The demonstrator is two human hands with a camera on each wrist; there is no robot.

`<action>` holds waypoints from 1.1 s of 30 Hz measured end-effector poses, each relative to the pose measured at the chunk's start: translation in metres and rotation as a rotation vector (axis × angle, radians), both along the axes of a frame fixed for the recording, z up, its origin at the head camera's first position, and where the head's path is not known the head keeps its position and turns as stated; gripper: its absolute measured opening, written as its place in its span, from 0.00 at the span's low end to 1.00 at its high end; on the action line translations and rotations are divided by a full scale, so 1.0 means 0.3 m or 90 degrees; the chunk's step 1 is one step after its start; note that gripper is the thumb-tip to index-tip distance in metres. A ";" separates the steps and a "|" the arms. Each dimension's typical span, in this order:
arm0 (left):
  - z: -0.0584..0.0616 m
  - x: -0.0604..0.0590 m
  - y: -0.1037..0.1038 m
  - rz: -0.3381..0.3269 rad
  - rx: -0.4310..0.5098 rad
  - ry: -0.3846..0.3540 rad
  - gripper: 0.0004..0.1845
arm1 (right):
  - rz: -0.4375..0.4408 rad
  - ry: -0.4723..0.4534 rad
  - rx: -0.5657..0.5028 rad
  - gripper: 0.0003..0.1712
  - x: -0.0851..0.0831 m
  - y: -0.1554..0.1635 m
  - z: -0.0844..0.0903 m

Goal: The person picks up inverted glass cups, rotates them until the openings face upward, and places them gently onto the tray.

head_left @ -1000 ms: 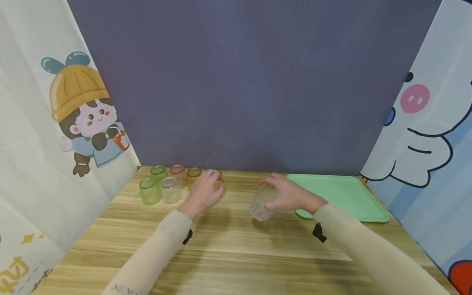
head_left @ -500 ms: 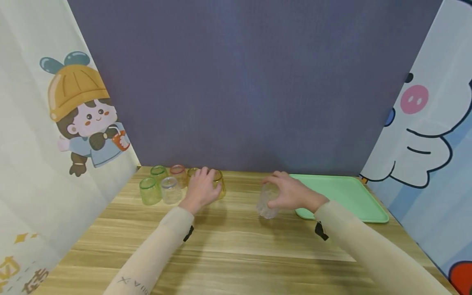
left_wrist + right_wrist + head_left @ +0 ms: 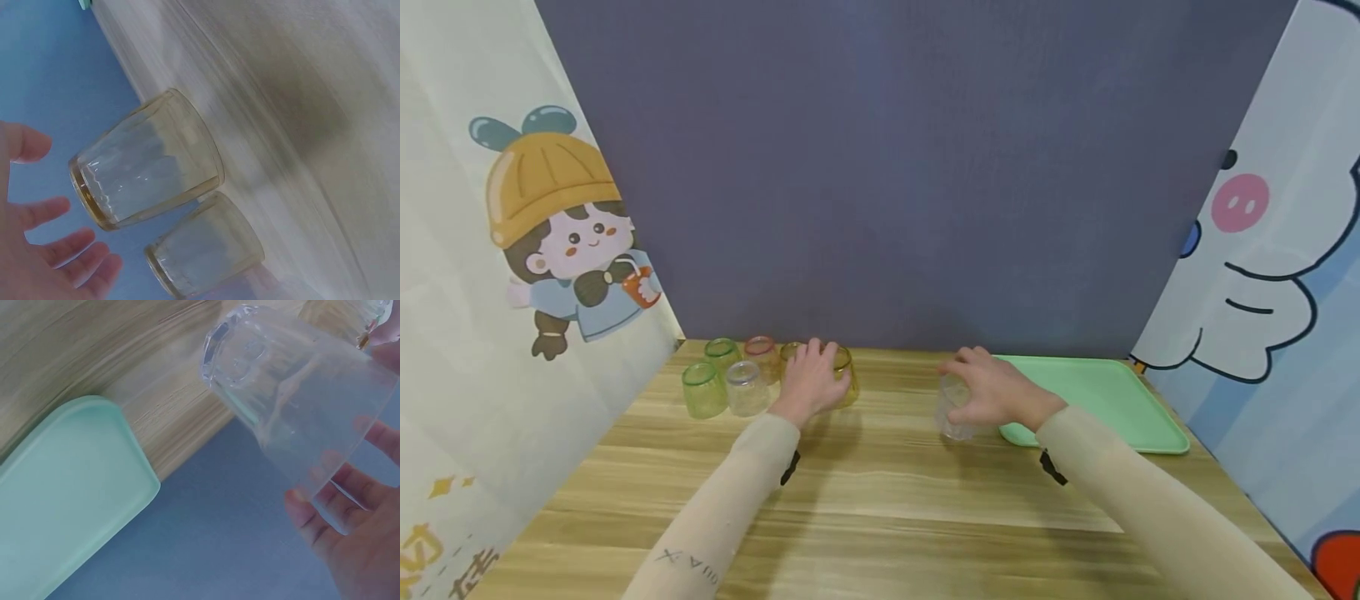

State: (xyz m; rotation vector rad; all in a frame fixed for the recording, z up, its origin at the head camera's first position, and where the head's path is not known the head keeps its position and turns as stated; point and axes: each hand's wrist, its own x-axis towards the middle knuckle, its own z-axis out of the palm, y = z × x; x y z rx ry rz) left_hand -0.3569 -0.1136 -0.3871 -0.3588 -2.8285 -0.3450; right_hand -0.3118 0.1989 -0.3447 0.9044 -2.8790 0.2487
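Clear cup held beside the green tray

The right hand (image 3: 996, 390) grips the clear cup (image 3: 300, 394) around its mouth end, thick base downward. The left hand (image 3: 811, 383) is open, fingers loosely spread just above an upturned amber cup (image 3: 147, 165), apparently not touching. The clear cup looks light, stiff and smooth, probably slippery and breakable if glass; a grip round its upper wall seems safest. It is just left of the green tray (image 3: 1090, 392). Compared with a second ago, it has shifted right and stands more upright.
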 end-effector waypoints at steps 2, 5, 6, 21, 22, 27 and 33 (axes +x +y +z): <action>-0.001 -0.006 0.001 0.002 0.004 -0.004 0.29 | -0.001 0.006 0.007 0.36 -0.005 0.005 -0.001; -0.001 -0.001 -0.013 -0.005 0.007 -0.011 0.28 | -0.011 0.014 0.018 0.35 0.008 -0.001 -0.006; -0.002 0.003 -0.020 -0.009 0.005 -0.014 0.28 | -0.017 0.015 0.021 0.35 0.017 -0.006 -0.007; -0.012 0.056 -0.088 -0.059 -0.033 -0.042 0.29 | -0.098 0.006 0.058 0.33 0.139 -0.024 0.004; -0.011 0.056 -0.088 -0.058 -0.032 -0.047 0.29 | -0.100 0.003 0.060 0.33 0.138 -0.018 0.005; -0.010 0.054 -0.086 -0.055 -0.035 -0.067 0.30 | -0.111 -0.001 0.065 0.33 0.135 0.017 0.008; -0.013 0.053 -0.078 -0.059 -0.031 -0.079 0.30 | -0.119 0.002 0.062 0.33 0.133 0.055 0.010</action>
